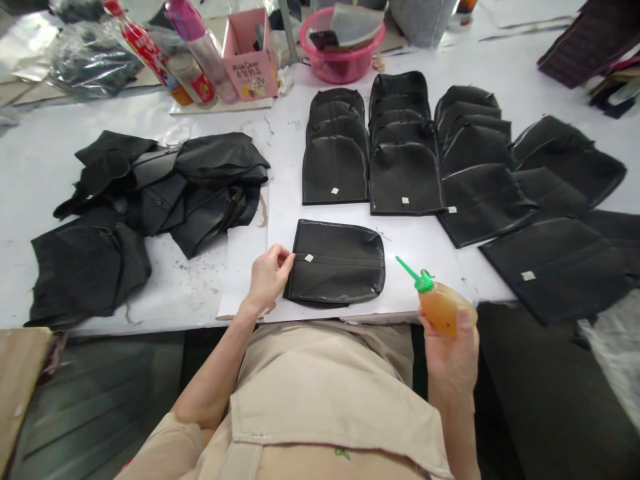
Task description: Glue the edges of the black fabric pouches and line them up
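On the white table, one pink box reads "Milk"; left hand pinches one black piece by its edge, right hand has fingers wrapped around one green-capped bottle

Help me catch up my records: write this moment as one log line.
left hand: pinching edge of black piece | right hand: holding green-capped bottle, nozzle apart from piece | beyond: overlapping black pieces, pink basin

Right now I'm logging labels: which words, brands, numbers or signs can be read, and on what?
"Milk Cover", apparently: pink box; characters beneath unclear.
Red bottle: white lettering, too blurred to read.
Jar beside it: red label, too blurred.
White tag on the black piece by the left hand: nothing readable.
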The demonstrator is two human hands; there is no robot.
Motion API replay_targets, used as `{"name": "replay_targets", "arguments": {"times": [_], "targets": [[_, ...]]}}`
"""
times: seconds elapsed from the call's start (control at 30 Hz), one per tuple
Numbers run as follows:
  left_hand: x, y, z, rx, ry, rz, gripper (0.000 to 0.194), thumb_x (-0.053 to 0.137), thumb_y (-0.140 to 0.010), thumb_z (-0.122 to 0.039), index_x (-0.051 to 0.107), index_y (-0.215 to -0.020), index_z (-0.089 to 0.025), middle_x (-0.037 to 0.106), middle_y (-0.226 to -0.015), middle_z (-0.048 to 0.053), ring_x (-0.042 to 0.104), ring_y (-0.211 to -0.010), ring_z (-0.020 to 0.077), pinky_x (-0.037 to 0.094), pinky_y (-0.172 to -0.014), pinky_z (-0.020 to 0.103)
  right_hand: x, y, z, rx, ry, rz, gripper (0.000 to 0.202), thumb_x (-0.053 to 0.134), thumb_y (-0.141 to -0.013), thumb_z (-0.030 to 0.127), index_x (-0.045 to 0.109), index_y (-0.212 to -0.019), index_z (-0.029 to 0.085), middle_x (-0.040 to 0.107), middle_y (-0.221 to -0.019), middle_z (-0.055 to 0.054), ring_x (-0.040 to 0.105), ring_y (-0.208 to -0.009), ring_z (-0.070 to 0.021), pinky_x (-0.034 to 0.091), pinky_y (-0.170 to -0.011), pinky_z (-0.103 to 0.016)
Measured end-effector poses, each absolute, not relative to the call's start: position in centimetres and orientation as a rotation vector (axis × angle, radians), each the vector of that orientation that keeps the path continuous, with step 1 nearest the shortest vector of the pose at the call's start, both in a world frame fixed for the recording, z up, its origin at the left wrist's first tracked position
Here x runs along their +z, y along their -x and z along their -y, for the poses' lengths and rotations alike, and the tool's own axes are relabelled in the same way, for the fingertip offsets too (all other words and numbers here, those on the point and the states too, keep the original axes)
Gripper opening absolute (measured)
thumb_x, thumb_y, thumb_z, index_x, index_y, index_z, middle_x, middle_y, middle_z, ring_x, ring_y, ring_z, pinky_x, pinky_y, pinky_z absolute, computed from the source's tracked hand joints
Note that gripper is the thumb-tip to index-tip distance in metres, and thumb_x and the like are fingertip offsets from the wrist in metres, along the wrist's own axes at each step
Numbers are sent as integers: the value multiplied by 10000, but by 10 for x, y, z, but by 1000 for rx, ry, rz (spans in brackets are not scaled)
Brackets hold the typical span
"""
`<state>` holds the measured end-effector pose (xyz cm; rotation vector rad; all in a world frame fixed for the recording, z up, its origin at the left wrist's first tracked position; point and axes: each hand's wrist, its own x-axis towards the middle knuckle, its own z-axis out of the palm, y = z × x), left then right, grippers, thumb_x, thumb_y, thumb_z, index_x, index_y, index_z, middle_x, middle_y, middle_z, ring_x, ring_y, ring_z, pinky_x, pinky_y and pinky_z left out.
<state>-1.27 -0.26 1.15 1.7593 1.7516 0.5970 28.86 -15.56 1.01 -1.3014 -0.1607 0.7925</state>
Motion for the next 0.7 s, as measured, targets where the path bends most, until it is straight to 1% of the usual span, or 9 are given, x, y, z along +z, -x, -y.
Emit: {"name": "replay_targets", "arguments": {"times": [0.1, 0.2, 0.27, 0.33, 0.4, 0.5, 0.6, 0.7], "targets": [[18, 14, 3, 841, -1533, -1565, 210, 650, -888, -384, 573, -788, -215, 603, -692, -9, 555, -590, 144, 418, -566, 261, 4, -291, 156, 797, 1284, 131, 411, 845, -778, 514, 735, -1031, 209, 748, -1004, -41, 706, -865, -209, 585, -676, -310], [27, 12, 3, 975, -1428, -1395, 292, 750, -848, -455, 604, -810, -204, 590, -720, -5, 548, -644, 138, 431, -586, 248, -1, -294, 156, 802, 1241, 95, 394, 856, -769, 506, 735, -1011, 220, 741, -1015, -40, 707, -870, -211, 606, -658, -317], [33, 10, 4, 1035, -1360, -1333, 340, 796, -822, -481, 593, -812, -208, 590, -763, -2, 533, -658, 129, 432, -592, 243, -2, -297, 155, 794, 1201, 79, 367, 853, -777, 497, 736, -1002, 232, 734, -1037, -38, 709, -893, -214, 618, -650, -321], [35, 9, 6, 1096, -1274, -1296, 371, 808, -815, -489, 557, -812, -217, 574, -783, -11, 512, -640, 115, 419, -573, 233, -3, -299, 155, 784, 1171, 64, 368, 861, -771, 502, 738, -996, 239, 729, -1038, -37, 709, -899, -217, 622, -636, -322], [33, 10, 8, 1132, -1199, -1272, 381, 804, -821, -476, 519, -809, -223, 533, -746, -33, 485, -604, 101, 404, -556, 220, -2, -298, 155, 782, 1156, 40, 401, 884, -742, 514, 740, -994, 236, 731, -1030, -40, 708, -904, -222, 626, -633, -323], [21, 17, 13, 1123, -1149, -1294, 382, 815, -800, -430, 499, -792, -215, 501, -700, -55, 496, -603, 89, 426, -582, 206, 1, -295, 154, 789, 1151, -1, 435, 912, -707, 510, 743, -992, 228, 737, -1030, -43, 704, -915, -216, 634, -655, -320], [5, 26, 17, 1113, -1057, -1382, 406, 865, -704, -360, 511, -827, -203, 575, -728, -52, 567, -643, 87, 471, -621, 196, 0, -291, 154, 801, 1150, -16, 420, 914, -707, 499, 747, -982, 229, 736, -1031, -41, 698, -921, -208, 640, -664, -316], [-4, 34, 19, 1116, -845, -1409, 532, 899, -618, -302, 526, -983, -198, 691, -789, -28, 665, -692, 116, 548, -680, 230, -2, -290, 155, 810, 1145, 6, 413, 898, -734, 503, 744, -997, 225, 729, -1034, -41, 695, -929, -205, 642, -663, -311]]}}
